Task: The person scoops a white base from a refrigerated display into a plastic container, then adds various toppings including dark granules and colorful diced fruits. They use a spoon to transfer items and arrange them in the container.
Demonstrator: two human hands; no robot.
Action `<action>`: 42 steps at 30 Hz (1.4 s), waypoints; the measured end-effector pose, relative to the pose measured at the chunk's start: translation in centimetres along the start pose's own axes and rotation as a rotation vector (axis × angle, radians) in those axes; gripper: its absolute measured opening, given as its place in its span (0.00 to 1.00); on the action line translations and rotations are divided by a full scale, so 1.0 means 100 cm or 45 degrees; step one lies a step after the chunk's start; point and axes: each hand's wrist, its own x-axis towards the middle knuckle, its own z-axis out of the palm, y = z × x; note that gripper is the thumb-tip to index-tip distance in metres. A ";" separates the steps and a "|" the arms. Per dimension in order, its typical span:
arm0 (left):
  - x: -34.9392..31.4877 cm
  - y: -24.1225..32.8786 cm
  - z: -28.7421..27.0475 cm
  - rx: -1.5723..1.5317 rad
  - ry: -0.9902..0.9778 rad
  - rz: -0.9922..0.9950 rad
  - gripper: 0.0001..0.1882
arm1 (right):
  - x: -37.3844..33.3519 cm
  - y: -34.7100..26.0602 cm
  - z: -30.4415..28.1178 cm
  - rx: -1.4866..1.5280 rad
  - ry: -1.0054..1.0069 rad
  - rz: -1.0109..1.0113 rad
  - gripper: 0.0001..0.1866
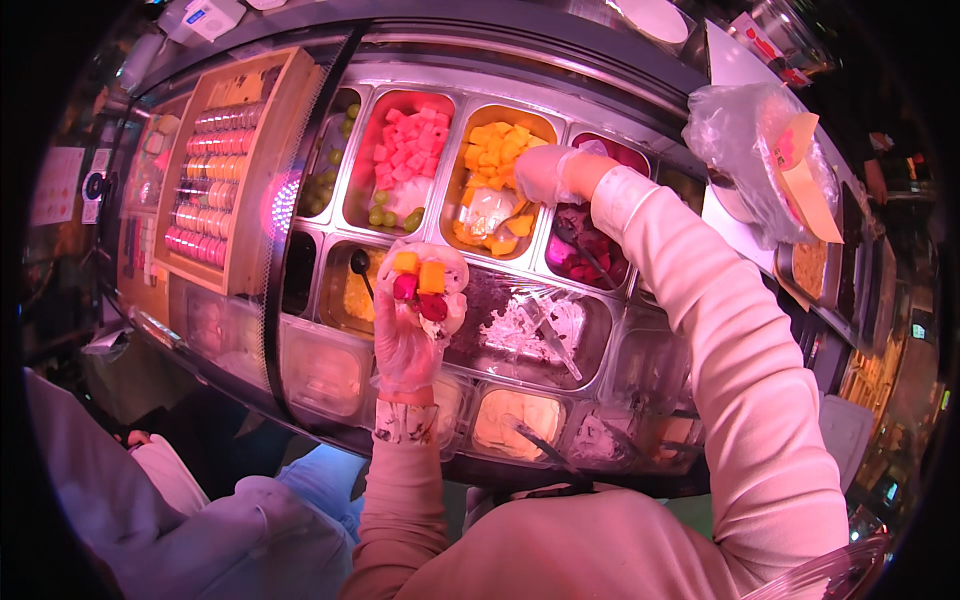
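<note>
My left hand (408, 352), in a clear plastic glove, is closed around a pale, soft-looking round wrapper (452, 272). On it lie orange mango cubes (431, 277) and dark red fruit pieces (431, 307), with some white cream beneath. My gloved right hand (543, 174) is at the right edge of the metal pan of mango (490, 150), fingers curled down by the cubes; their tips are hidden, so what they grip does not show. Just below that hand is a pan of purple-red fruit (577, 250) with a dark spoon.
Left of the mango stands a pan of pink cubes and green grapes (410, 140). Nearer are a dark pan with white shreds and a spatula (545, 330) and a cream tub (520, 422). A wooden macaron box (215, 170) stands left, a plastic bag (740, 140) right. Another person (230, 530) is at lower left.
</note>
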 end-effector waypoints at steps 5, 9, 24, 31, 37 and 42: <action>0.005 -0.005 0.000 0.074 -0.015 0.030 0.30 | -0.006 0.019 0.009 0.263 -0.144 -0.090 0.07; 0.007 -0.008 -0.004 0.050 -0.015 0.052 0.28 | -0.021 0.016 0.009 0.411 0.005 0.146 0.06; 0.065 -0.040 -0.003 0.034 0.119 0.238 0.20 | -0.130 -0.070 -0.016 2.052 0.690 0.579 0.10; 0.092 -0.065 0.000 0.118 0.123 0.202 0.26 | -0.139 -0.135 0.009 1.985 1.046 0.289 0.12; 0.096 -0.071 0.010 0.163 0.245 0.273 0.27 | -0.138 -0.165 0.033 0.847 1.637 0.314 0.20; 0.097 -0.076 0.023 0.355 0.358 0.438 0.25 | -0.142 -0.170 0.038 0.434 1.586 0.438 0.24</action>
